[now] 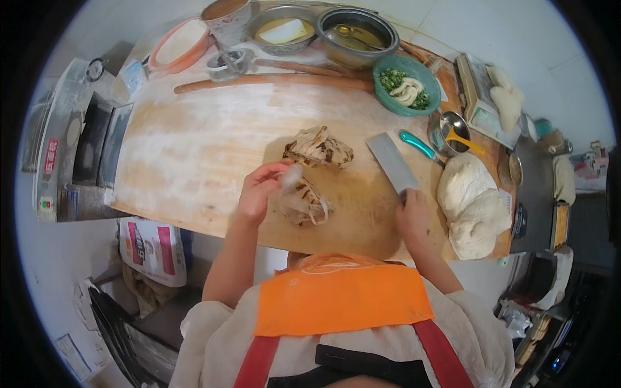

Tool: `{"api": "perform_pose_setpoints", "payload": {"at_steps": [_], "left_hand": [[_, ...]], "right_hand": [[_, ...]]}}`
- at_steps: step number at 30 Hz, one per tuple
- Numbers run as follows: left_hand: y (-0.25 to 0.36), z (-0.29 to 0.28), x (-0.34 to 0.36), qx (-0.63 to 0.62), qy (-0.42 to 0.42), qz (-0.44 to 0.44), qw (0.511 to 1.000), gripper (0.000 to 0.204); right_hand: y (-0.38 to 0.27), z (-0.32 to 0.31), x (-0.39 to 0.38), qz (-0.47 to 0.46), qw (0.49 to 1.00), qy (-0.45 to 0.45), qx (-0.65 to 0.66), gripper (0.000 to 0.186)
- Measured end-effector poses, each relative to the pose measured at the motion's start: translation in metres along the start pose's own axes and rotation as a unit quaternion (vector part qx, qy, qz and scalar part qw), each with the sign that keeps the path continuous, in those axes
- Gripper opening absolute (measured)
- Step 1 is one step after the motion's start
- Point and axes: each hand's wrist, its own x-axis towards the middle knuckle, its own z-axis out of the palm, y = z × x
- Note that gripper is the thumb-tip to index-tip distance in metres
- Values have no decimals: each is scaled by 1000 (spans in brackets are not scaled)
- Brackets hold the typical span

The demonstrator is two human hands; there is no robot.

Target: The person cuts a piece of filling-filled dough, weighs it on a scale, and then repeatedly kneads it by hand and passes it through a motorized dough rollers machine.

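Two layered dough pieces with dark brown streaks lie on the floured board: the upper piece (318,145) and the lower piece (304,204). My left hand (262,191) is at the left of the lower piece, fingers curled around something pale and blurred that I cannot make out. My right hand (413,216) is closed on the handle of a cleaver (391,161), whose blade lies flat, pointing away from me. A large pale dough mass (472,207) sits just right of that hand, with a teal-handled tool (418,142) above it.
Bowls with liquid (356,48), a green bowl with chopped greens and dough (404,87), a pink tub (178,48) and long rolling pins (272,81) line the back. A steel pot (447,132) and scale (482,103) stand right, a machine (77,161) left. The board's front edge (194,223) crosses below.
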Motion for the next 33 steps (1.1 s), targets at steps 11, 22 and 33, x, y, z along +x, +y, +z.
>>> {"api": "perform_pose_setpoints", "payload": {"at_steps": [11,22,33], "left_hand": [[-24,-5,-14,259,-31,-174,950,42],[-64,35,-32,453,-99,106,880,53],[-14,384,-38,-105,-243,58,963,48]], "right_hand": [[-144,-4,-6,-40,892,-306,330,62],[-59,-73,-20,-52,810,-120,572,78],[142,-155,1,-20,722,-7,692,94]]}}
